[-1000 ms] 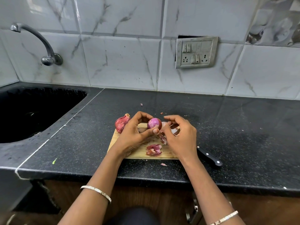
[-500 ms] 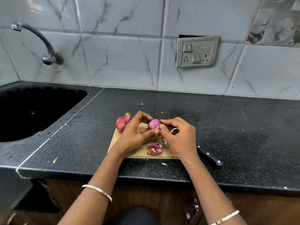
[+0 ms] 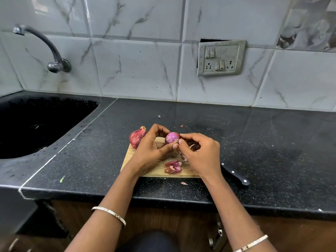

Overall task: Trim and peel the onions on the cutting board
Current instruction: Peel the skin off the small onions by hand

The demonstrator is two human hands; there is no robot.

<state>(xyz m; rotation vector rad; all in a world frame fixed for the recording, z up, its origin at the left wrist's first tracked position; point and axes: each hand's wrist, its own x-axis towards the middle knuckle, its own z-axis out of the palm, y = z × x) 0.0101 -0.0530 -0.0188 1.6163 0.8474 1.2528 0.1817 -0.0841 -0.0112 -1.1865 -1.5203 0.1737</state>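
A small purple onion (image 3: 171, 137) with glossy flesh showing is gripped between thumb and fingers of my left hand (image 3: 151, 150), a little above the wooden cutting board (image 3: 157, 172). My right hand (image 3: 201, 154) touches the onion's right side with its fingertips and pinches at the skin there. A second onion (image 3: 137, 137) in its dry red skin lies at the board's far left corner. A heap of peeled skin (image 3: 173, 166) lies on the board near its front edge. A black-handled knife (image 3: 235, 175) lies right of the board, its blade hidden under my right hand.
The board sits on a black speckled counter (image 3: 254, 142). A black sink (image 3: 36, 124) with a tap (image 3: 54, 62) is at the left. A switch plate (image 3: 221, 58) is on the tiled wall. Small skin scraps (image 3: 184, 183) lie on the counter.
My right hand has closed in on the onion and its fingertips now meet the onion's right side. The onion has turned slightly in my left hand.
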